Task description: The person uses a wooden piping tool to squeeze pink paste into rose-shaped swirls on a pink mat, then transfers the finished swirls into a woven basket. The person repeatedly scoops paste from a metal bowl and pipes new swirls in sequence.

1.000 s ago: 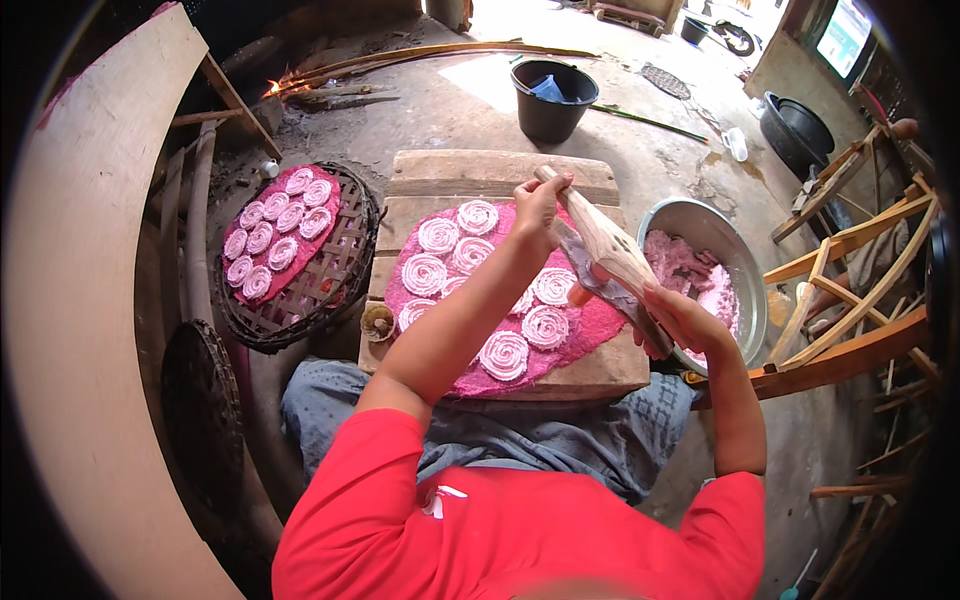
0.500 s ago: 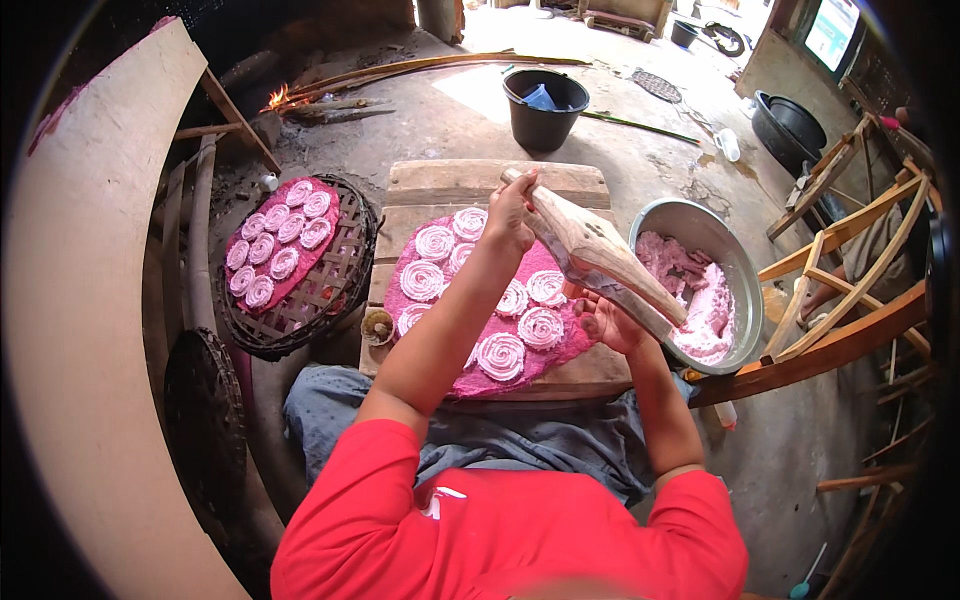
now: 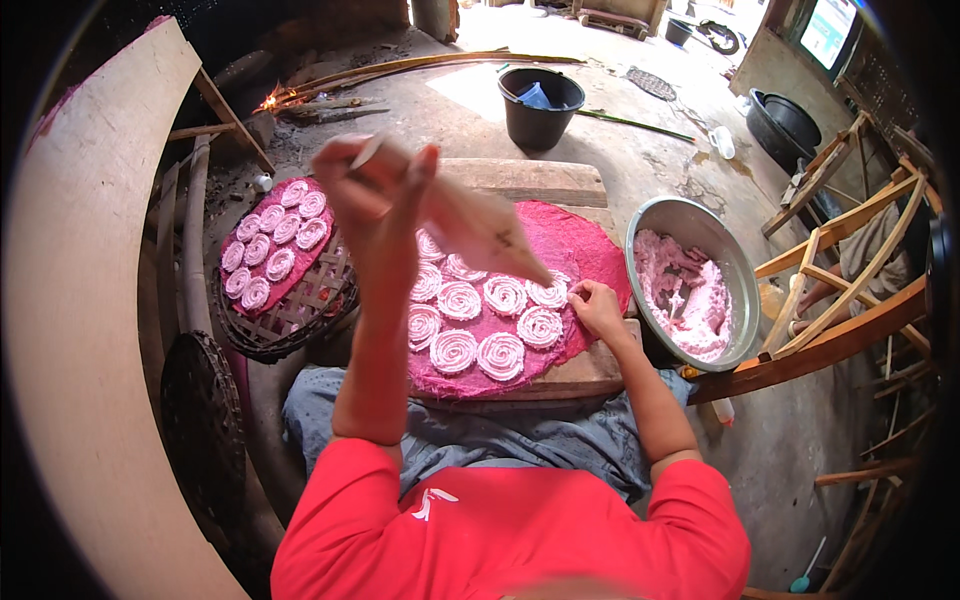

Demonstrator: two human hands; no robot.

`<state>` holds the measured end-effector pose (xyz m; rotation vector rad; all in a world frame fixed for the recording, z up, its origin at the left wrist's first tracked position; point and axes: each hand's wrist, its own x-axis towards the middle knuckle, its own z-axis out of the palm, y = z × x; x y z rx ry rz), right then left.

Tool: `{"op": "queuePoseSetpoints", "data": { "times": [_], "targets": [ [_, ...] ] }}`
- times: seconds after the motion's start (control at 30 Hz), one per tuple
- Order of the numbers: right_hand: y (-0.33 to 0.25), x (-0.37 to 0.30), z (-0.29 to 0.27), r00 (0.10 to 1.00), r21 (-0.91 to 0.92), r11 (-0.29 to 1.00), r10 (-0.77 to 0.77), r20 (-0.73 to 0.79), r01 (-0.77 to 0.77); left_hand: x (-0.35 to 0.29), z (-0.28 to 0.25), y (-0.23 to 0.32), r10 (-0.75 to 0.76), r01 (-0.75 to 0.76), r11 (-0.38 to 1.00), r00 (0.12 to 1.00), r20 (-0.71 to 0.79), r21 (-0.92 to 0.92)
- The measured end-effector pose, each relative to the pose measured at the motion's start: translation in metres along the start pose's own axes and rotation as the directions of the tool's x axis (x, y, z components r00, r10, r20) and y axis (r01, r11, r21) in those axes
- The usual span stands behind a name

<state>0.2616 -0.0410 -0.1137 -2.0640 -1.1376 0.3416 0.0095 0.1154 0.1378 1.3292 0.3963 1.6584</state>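
Note:
My left hand [image 3: 372, 190] is raised over the left side of the low wooden board [image 3: 540, 182], closed around a pale carved wooden tool [image 3: 485, 230]. Motion smears both, and the tool's tip points toward the pink rosettes. My right hand [image 3: 600, 310] rests at the right of a bright pink fibrous mat [image 3: 578, 238], its fingertips pinched together beside a rosette [image 3: 548, 292]. What those fingertips hold, if anything, I cannot make out. Several swirled pale pink rosettes lie on the mat. To the right stands a grey basin [image 3: 745, 290] with pink dough-like paste [image 3: 705, 315].
A round woven basket [image 3: 325, 290] at left carries another pink mat with rosettes [image 3: 283, 228]. A black bucket [image 3: 535, 125] stands beyond the board. Fire [image 3: 272, 98] burns at far left. Wooden frames [image 3: 850, 265] rise at right, and a pale curved panel [image 3: 110, 250] lines the left.
My left hand has swung left with the wooden tool, uncovering more rosettes. My right hand has come away from beneath the tool and lowered to the mat's right side.

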Motion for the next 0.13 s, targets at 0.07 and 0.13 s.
{"op": "queuePoseSetpoints", "data": {
  "times": [0.07,0.13],
  "targets": [
    [-0.009,0.002,-0.003,1.0,-0.018,1.0,0.019,0.018,-0.019,-0.004,-0.025,0.018,0.15,-0.149,0.988,0.989,-0.005,0.04],
    [-0.016,0.003,-0.005,0.999,-0.024,0.999,0.031,0.025,-0.03,-0.002,-0.055,0.036,0.211,-0.212,0.977,0.977,0.04,0.026]
  ]
}}
